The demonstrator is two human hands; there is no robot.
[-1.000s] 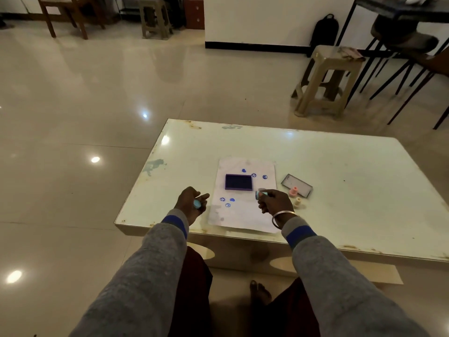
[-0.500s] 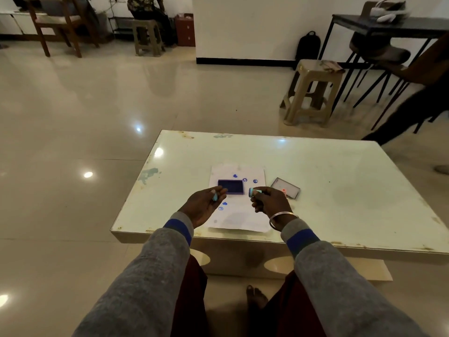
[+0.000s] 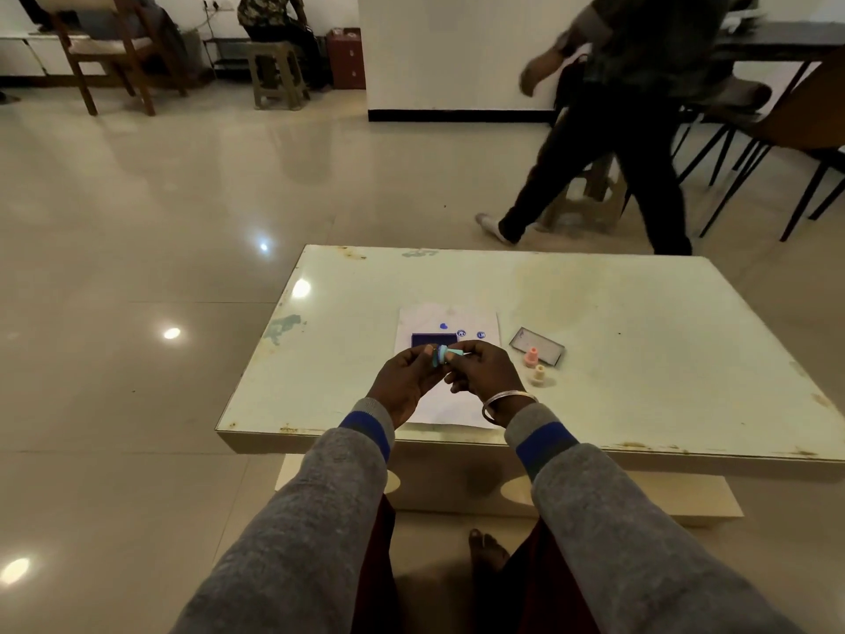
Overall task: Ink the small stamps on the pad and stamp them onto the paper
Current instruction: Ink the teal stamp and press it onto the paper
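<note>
A white sheet of paper (image 3: pixel 475 320) lies on the low table (image 3: pixel 640 359), with a few blue stamp marks near its far edge. The dark blue ink pad (image 3: pixel 432 339) sits on the paper, partly hidden by my fingers. My left hand (image 3: pixel 404 382) and my right hand (image 3: pixel 484 375) meet above the paper, both pinching a small teal stamp (image 3: pixel 442 355) between the fingertips. Whether it is one stamp or two pressed together, I cannot tell. A pink stamp (image 3: pixel 531 356) and a cream stamp (image 3: pixel 539 373) stand to the right of the paper.
The ink pad's lid (image 3: pixel 544 345) lies right of the paper, behind the pink stamp. A person (image 3: pixel 617 112) walks past just beyond the table's far edge. Stools, chairs and a dark table stand farther back, where another person sits on a stool.
My hands have come together from apart, joining the teal pieces over the paper. A person has walked into view behind the table. The camera has tilted up slightly.
</note>
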